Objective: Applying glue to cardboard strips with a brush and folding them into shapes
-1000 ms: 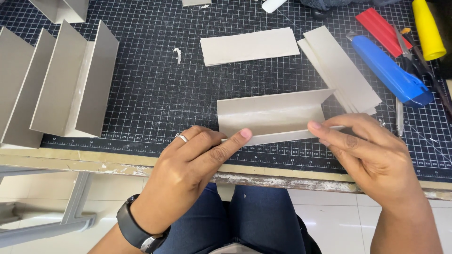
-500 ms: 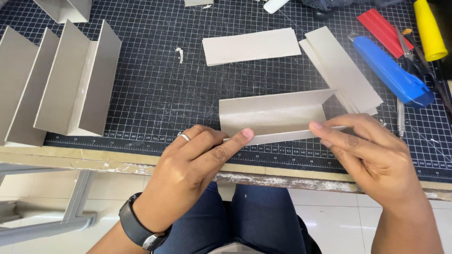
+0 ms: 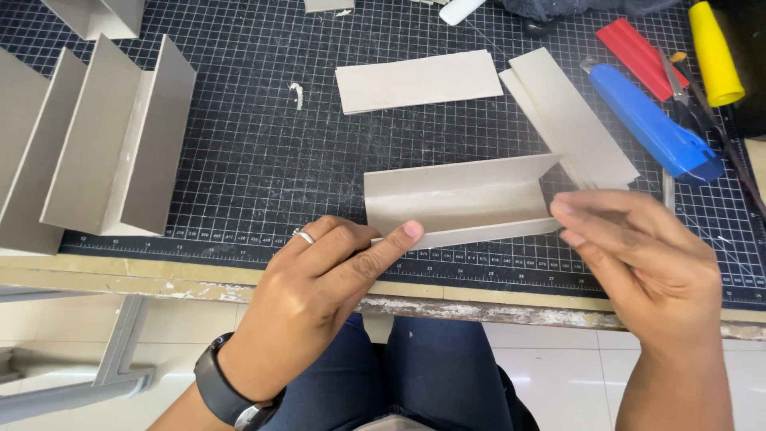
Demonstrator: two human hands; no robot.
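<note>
Folded grey card (image 3: 459,195) on cutting mat (image 3: 263,160), left hand (image 3: 327,279) and right hand (image 3: 638,263) fingers pinching its ends

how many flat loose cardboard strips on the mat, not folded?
3 flat grey cardboard strips: one upper centre, two overlapped right of it. More may hide underneath or off-frame.

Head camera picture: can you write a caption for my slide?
Two hands, left hand and right hand, hold a folded grey card strip upright on a gridded cutting mat.
</note>
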